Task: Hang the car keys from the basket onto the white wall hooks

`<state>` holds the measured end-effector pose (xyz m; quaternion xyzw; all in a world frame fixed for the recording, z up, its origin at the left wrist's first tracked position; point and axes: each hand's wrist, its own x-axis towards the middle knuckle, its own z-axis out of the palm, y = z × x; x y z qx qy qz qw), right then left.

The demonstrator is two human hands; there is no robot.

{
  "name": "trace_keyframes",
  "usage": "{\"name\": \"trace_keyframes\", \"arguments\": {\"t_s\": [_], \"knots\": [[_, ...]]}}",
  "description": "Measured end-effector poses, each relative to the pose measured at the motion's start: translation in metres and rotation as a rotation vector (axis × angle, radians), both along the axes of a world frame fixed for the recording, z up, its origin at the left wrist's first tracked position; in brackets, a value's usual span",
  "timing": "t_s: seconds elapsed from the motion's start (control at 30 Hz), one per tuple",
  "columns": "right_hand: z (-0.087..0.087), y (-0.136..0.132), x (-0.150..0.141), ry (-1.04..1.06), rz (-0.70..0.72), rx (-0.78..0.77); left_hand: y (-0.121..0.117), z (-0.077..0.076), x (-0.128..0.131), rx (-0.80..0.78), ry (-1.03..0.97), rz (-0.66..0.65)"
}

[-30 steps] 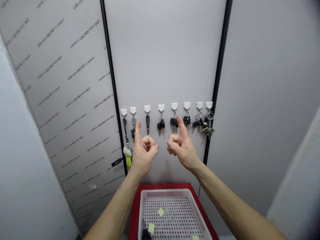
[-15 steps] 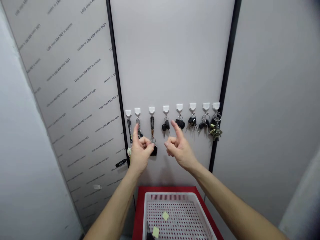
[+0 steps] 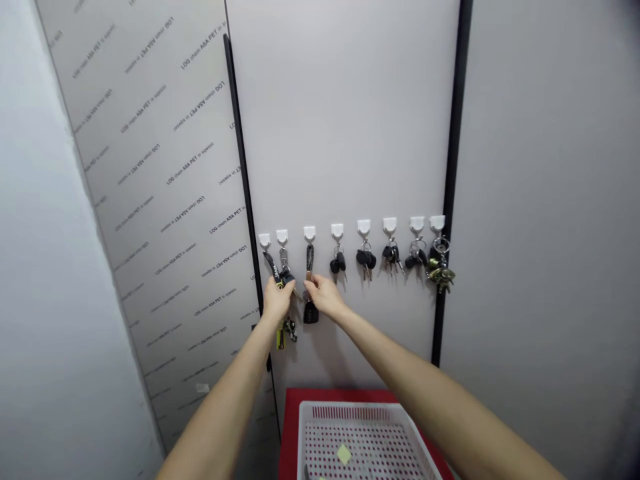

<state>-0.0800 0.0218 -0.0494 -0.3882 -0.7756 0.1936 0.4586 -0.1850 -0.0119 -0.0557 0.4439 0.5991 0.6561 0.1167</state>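
My left hand [image 3: 277, 300] is closed around the black strap [image 3: 273, 265] of the leftmost key set. That strap slants down from its hook, with a yellow tag [image 3: 281, 339] and a patterned trinket [image 3: 291, 329] showing below my fingers. Beside my left thumb, the second hook's key bunch [image 3: 287, 272] hangs from a metal clip; whether I touch it is unclear. My right hand [image 3: 324, 295] pinches the lower end of a braided key strap [image 3: 310, 257] on the third hook. Its black key fob [image 3: 311, 312] dangles just under my fingers.
White hooks [image 3: 337, 231] run in a row across the pale panel. Several key bunches [image 3: 367, 259] hang to the right, the last with brass-coloured keys [image 3: 441, 275]. Below, a white perforated basket [image 3: 350, 408] stands on a red surface [image 3: 291, 420], holding a yellow note [image 3: 344, 455].
My hands were apart with index fingers pointing upward. Both have moved to the hanging keys, the right one leftward, and closed on straps. The leftmost strap now slants. The view has shifted slightly.
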Motion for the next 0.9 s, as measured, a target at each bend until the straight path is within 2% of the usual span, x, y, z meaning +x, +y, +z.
{"name": "trace_keyframes", "arguments": {"t_s": [0.07,0.17,0.27,0.37,0.47,0.57,0.63,0.7,0.8,0.9], "knots": [[0.008,-0.001,0.004,0.055,-0.005,0.032,-0.006,0.014,-0.002,0.09,-0.121,-0.159],[0.033,-0.003,0.011,0.19,-0.009,0.113,-0.019,0.044,-0.004,0.244,-0.288,-0.318],[0.059,-0.006,0.015,0.212,0.016,0.208,-0.031,0.075,-0.005,0.366,-0.379,-0.357],[0.065,-0.012,0.02,0.065,0.112,0.218,-0.036,0.09,-0.006,0.411,-0.402,-0.382],[0.042,-0.02,0.033,-0.184,0.253,0.095,-0.035,0.089,-0.011,0.394,-0.372,-0.374],[0.0,-0.025,0.053,-0.331,0.333,-0.04,-0.027,0.088,-0.021,0.257,-0.335,-0.275],[-0.028,-0.026,0.066,-0.374,0.333,-0.143,-0.023,0.092,-0.027,0.167,-0.307,-0.241],[-0.055,-0.026,0.079,-0.414,0.321,-0.256,-0.024,0.099,-0.027,0.163,-0.301,-0.279],[-0.094,-0.026,0.097,-0.5,0.349,-0.366,-0.034,0.102,-0.014,0.236,-0.354,-0.426],[-0.128,-0.029,0.111,-0.613,0.332,-0.436,-0.049,0.087,0.008,0.243,-0.389,-0.543]]}}
